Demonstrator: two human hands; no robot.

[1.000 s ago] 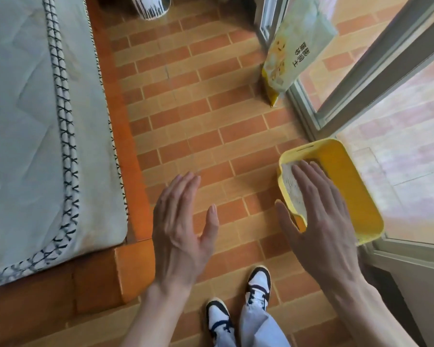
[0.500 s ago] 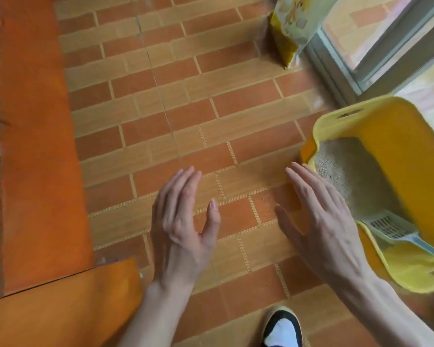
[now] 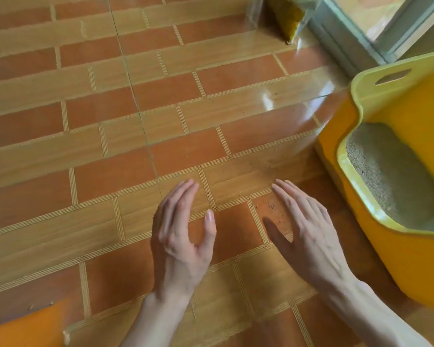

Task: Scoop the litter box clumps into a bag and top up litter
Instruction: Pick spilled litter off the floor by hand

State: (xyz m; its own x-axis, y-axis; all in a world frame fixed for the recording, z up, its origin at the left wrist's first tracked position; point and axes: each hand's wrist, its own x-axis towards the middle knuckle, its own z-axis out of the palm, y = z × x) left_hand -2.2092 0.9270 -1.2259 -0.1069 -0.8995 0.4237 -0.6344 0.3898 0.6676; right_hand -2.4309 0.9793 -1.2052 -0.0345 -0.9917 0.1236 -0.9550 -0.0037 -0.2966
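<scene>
1. Beside the yellow litter box, on its open-floor side, two bare hands hover over a floor of orange and tan tiles.
2. Left hand: fingers straight and together, thumb spread, holding nothing, well apart from the box.
3. Right hand: fingers straight and lightly spread, also holding nothing; it is the nearer one to the box but does not touch it.
4. Inside the box lies pale grey litter. No clumps can be made out from this angle. A pale shape at the box's near corner may be a scoop, but it is too cut off to tell.
5. Beyond the box, against a window frame, the bottom of a yellow litter bag shows.
6. A few stray litter grains lie on the tiles between the right hand and the box.
7. Judged step: the very start; no scooping is under way and no waste bag is visible.
8. Likely next: the right hand must reach into the box for a scoop, and a bag must be found.
</scene>
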